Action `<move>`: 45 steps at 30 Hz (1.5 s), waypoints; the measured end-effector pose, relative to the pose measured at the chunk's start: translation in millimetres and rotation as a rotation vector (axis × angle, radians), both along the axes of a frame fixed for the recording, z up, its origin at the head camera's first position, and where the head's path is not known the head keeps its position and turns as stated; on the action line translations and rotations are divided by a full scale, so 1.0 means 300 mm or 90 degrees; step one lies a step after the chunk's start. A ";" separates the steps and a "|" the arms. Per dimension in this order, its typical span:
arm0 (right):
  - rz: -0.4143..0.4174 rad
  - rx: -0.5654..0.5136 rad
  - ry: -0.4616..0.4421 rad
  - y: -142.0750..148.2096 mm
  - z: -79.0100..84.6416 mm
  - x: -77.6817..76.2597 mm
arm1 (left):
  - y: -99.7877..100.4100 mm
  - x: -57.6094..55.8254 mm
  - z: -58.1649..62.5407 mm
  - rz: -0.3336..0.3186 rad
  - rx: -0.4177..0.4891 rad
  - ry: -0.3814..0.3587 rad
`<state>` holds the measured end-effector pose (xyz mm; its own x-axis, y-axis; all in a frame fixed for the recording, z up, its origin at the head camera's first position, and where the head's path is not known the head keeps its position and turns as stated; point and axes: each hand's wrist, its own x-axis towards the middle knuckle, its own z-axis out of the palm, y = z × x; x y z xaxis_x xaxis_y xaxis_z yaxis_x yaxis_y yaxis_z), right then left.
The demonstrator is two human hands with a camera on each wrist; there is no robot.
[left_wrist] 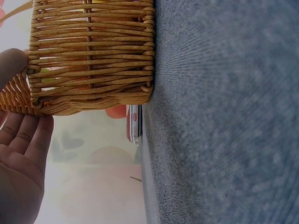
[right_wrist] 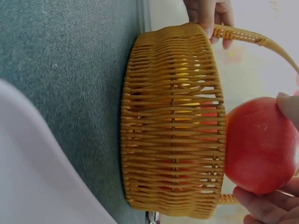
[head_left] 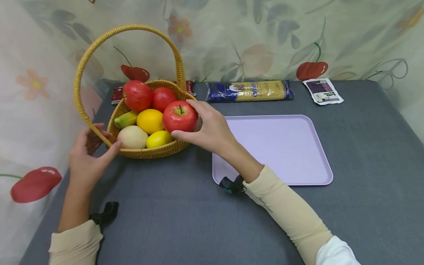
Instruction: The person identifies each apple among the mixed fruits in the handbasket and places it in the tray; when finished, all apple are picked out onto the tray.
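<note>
A wicker basket (head_left: 154, 152) with a tall arched handle stands at the back left, filled with fruit. My right hand (head_left: 212, 127) grips a red apple (head_left: 180, 118) at the basket's right side, thumb in front and fingers behind. In the right wrist view that apple (right_wrist: 259, 144) sits at the rim. With my left hand (head_left: 87, 156) I hold the basket's left rim at the foot of the handle, thumb on the near side. Around the gripped apple lie two more red apples (head_left: 137, 95), a yellow lemon (head_left: 159, 139), a rounder yellow fruit (head_left: 150, 121), a pale round fruit (head_left: 132, 137) and a green-yellow banana (head_left: 126, 120).
A lilac tray (head_left: 275, 151) lies right of the basket, partly under my right forearm. Along the back are a blue and yellow pasta packet (head_left: 250, 91) and a white and purple sachet (head_left: 323, 91). Red packets (head_left: 117, 95) show behind the basket, before a printed curtain (head_left: 212, 40).
</note>
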<state>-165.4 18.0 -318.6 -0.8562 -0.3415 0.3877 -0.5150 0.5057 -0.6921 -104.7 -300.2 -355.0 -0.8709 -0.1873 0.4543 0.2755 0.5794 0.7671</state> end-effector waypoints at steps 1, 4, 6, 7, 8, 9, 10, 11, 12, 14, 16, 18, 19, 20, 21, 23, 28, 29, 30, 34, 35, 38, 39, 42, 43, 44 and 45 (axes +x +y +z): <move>0.000 0.000 -0.005 0.003 0.001 0.001 | 0.000 0.000 0.000 0.000 0.000 0.000; -0.001 -0.002 -0.018 0.015 0.003 0.001 | 0.000 0.001 0.000 0.000 0.002 0.000; -0.002 -0.007 -0.022 0.024 0.002 0.000 | 0.001 0.002 0.000 0.000 0.002 0.000; -0.004 -0.009 -0.024 0.030 0.002 0.000 | 0.001 0.002 0.001 0.001 0.002 -0.001; -0.005 -0.009 -0.024 0.035 0.002 0.000 | 0.001 0.003 0.001 0.000 0.002 -0.001; -0.005 -0.010 -0.026 0.041 0.002 0.000 | 0.002 0.003 0.002 0.000 0.003 0.000; -0.007 -0.010 -0.028 0.046 0.002 -0.001 | 0.002 0.003 0.002 0.000 0.003 0.000; -0.010 -0.009 -0.031 0.052 0.003 -0.001 | 0.002 0.003 0.003 0.000 0.003 -0.001; -0.013 -0.008 -0.035 0.058 0.005 -0.002 | 0.002 0.003 0.003 0.000 0.002 -0.001; -0.017 -0.010 -0.042 0.070 0.011 -0.005 | 0.002 0.002 0.004 0.000 0.002 -0.001; -0.025 -0.011 -0.049 0.080 0.017 -0.008 | 0.003 0.002 0.004 0.001 0.000 -0.002; -0.033 -0.011 -0.057 0.090 0.022 -0.012 | 0.002 0.002 0.004 0.000 0.000 -0.001; -0.037 -0.010 -0.061 0.094 0.024 -0.015 | 0.002 0.002 0.003 -0.001 0.001 0.000; -0.041 -0.010 -0.063 0.099 0.026 -0.017 | 0.002 0.001 0.003 -0.002 0.001 0.000; -0.047 -0.007 -0.065 0.104 0.028 -0.019 | 0.002 0.001 0.002 -0.003 0.001 0.001; -0.055 -0.004 -0.072 0.114 0.031 -0.024 | 0.001 0.001 0.002 -0.005 0.002 0.001; -0.068 -0.008 -0.088 0.144 0.038 -0.041 | 0.001 0.001 0.002 -0.006 0.003 0.002; -0.071 -0.009 -0.092 0.150 0.040 -0.044 | 0.001 0.001 0.002 -0.007 0.003 0.002; -0.073 -0.009 -0.098 0.157 0.040 -0.049 | 0.001 0.001 0.002 -0.007 0.002 0.003; -0.088 0.000 -0.121 0.180 0.037 -0.066 | -0.001 -0.001 -0.001 -0.002 -0.004 0.003; -0.091 0.002 -0.126 0.185 0.036 -0.069 | -0.002 -0.001 -0.002 -0.002 -0.005 0.003; -0.100 0.013 -0.141 0.199 0.030 -0.079 | -0.003 -0.004 -0.005 -0.001 -0.008 0.005; -0.102 0.017 -0.144 0.203 0.029 -0.083 | -0.003 -0.004 -0.006 -0.002 -0.008 0.006; -0.108 0.026 -0.152 0.214 0.024 -0.092 | -0.001 -0.003 -0.005 -0.004 -0.006 0.009; -0.111 0.028 -0.154 0.218 0.023 -0.096 | -0.001 -0.002 -0.004 -0.005 -0.006 0.009; -0.114 0.032 -0.156 0.222 0.021 -0.099 | -0.001 -0.001 -0.003 -0.006 -0.005 0.009; -0.117 0.034 -0.158 0.226 0.020 -0.102 | -0.001 -0.001 -0.003 -0.006 -0.005 0.009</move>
<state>-196.1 85.8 -312.7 -0.9717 -0.1870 0.1443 -0.2303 0.6134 -0.7555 -104.9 -300.4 -355.8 -0.8661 -0.1751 0.4682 0.2922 0.5824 0.7585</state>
